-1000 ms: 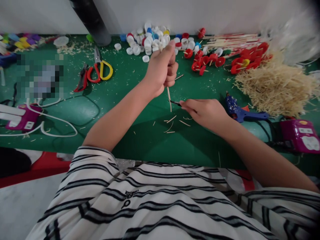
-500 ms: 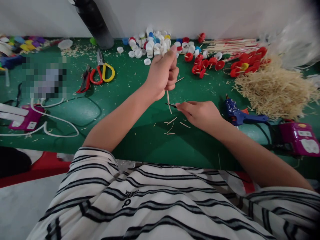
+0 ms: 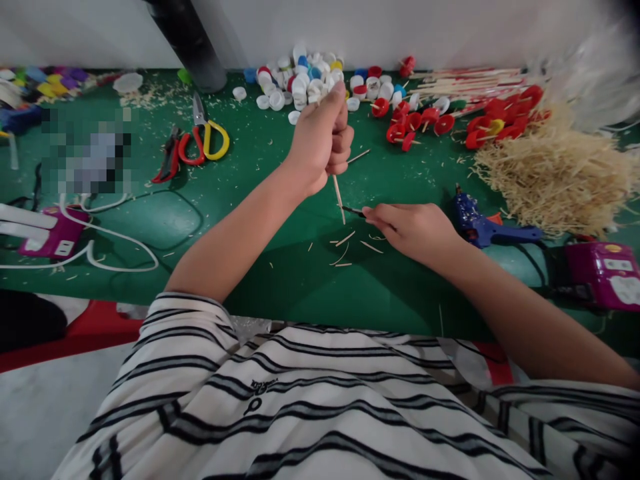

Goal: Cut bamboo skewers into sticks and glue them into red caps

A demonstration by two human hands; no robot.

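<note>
My left hand (image 3: pixel 325 139) is closed around a thin wooden stick (image 3: pixel 338 192), whose lower end slants down out of the fist. My right hand (image 3: pixel 407 225) pinches a small dark-bladed knife (image 3: pixel 354 212); most of its handle is hidden in the fingers. The blade's tip meets the stick near its lower end. Another thin stick (image 3: pixel 359 156) shows just right of my left fist; whether that hand holds it I cannot tell. Below the blade, several pale wood shavings (image 3: pixel 345 239) lie on the green table (image 3: pixel 300 287).
Red-and-yellow scissors (image 3: pixel 204 137) and red-handled pliers (image 3: pixel 169 160) lie at left. A dark bottle (image 3: pixel 193 47), white bottle caps (image 3: pixel 300 87) and red caps on sticks (image 3: pixel 413 121) stand behind. At right are a shavings heap (image 3: pixel 555 173), blue glue gun (image 3: pixel 490 223) and purple power block (image 3: pixel 603 275).
The knife and my right hand have shifted slightly right along with the table view. A curled strip at the stick's lower end no longer shows; the stick looks straighter.
</note>
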